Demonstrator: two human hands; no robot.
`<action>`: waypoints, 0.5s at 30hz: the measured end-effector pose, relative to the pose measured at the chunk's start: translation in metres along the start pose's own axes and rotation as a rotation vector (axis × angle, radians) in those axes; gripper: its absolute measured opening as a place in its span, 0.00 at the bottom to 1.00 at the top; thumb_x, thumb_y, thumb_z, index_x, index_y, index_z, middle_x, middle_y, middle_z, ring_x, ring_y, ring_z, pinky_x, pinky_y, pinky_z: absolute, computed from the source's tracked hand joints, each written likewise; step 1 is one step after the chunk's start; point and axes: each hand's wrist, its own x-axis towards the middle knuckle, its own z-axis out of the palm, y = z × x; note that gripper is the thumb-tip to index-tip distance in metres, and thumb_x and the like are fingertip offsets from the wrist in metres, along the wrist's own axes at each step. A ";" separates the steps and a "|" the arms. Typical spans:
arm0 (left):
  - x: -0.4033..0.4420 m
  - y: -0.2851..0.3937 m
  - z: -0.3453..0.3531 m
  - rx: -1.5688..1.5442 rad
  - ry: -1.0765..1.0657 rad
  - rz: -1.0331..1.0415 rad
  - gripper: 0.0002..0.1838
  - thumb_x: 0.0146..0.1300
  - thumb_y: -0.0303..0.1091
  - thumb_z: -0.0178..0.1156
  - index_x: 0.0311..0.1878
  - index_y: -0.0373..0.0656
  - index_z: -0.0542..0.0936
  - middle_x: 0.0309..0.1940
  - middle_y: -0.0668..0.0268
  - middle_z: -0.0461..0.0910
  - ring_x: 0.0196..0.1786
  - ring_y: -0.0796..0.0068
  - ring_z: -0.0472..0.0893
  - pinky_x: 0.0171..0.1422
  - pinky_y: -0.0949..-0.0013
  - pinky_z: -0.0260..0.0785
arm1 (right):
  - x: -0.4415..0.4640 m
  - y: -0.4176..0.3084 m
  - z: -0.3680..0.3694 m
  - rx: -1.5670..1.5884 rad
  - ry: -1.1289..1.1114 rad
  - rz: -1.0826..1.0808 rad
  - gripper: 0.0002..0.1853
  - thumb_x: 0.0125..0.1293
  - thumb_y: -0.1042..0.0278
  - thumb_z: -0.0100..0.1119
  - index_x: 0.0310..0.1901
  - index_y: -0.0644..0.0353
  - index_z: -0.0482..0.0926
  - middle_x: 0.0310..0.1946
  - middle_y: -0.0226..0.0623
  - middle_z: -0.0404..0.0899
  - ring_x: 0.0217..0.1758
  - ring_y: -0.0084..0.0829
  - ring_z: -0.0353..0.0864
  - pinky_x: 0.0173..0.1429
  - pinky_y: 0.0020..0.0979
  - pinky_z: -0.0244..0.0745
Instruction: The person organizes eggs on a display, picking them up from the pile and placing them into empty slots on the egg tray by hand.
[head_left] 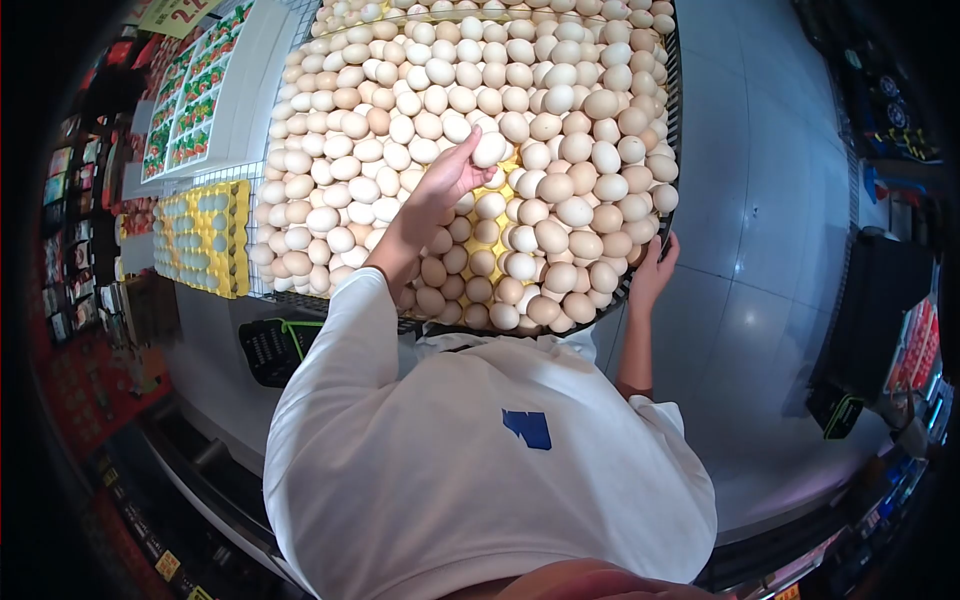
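A broad heap of brown and pale eggs fills the display in front of me. My left hand is over the middle of the heap, its thumb and fingers closed around a pale egg. Just below that hand a strip of yellow egg tray shows between the eggs, with some eggs sitting in its cups. At the heap's lower right corner, my right hand rests against the dark edge of the display; its fingers are partly hidden behind the rim.
Yellow trays of pale eggs stand at the left, below a white case of red and green packs. A black basket is at the lower left. Grey floor tiles lie to the right, beside dark shelving.
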 end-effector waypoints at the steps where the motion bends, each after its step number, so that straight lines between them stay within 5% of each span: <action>1: -0.004 -0.004 0.007 -0.012 0.052 0.021 0.20 0.70 0.47 0.54 0.50 0.36 0.73 0.38 0.63 0.78 0.35 0.76 0.79 0.41 0.74 0.76 | 0.001 0.002 0.000 0.009 0.000 -0.006 0.21 0.71 0.62 0.51 0.57 0.68 0.68 0.51 0.44 0.74 0.53 0.34 0.72 0.61 0.34 0.64; 5: -0.007 -0.015 0.016 0.176 0.160 0.114 0.19 0.68 0.45 0.57 0.50 0.36 0.73 0.41 0.63 0.78 0.39 0.74 0.79 0.53 0.70 0.76 | 0.001 0.000 0.000 0.006 -0.004 -0.021 0.21 0.71 0.60 0.51 0.58 0.68 0.69 0.50 0.41 0.74 0.52 0.31 0.71 0.60 0.31 0.64; 9: 0.010 -0.036 0.009 0.494 0.448 0.267 0.21 0.65 0.45 0.61 0.49 0.37 0.73 0.37 0.66 0.78 0.38 0.83 0.77 0.41 0.77 0.73 | -0.002 -0.006 0.002 0.006 0.012 -0.008 0.21 0.71 0.60 0.51 0.58 0.68 0.69 0.50 0.42 0.74 0.52 0.31 0.71 0.60 0.32 0.64; 15: 0.023 -0.046 0.016 0.534 0.527 0.345 0.23 0.63 0.44 0.64 0.50 0.34 0.73 0.36 0.67 0.78 0.36 0.83 0.76 0.39 0.78 0.71 | 0.002 0.008 0.001 0.022 0.018 -0.022 0.21 0.71 0.60 0.52 0.57 0.67 0.69 0.50 0.42 0.74 0.53 0.31 0.71 0.60 0.31 0.65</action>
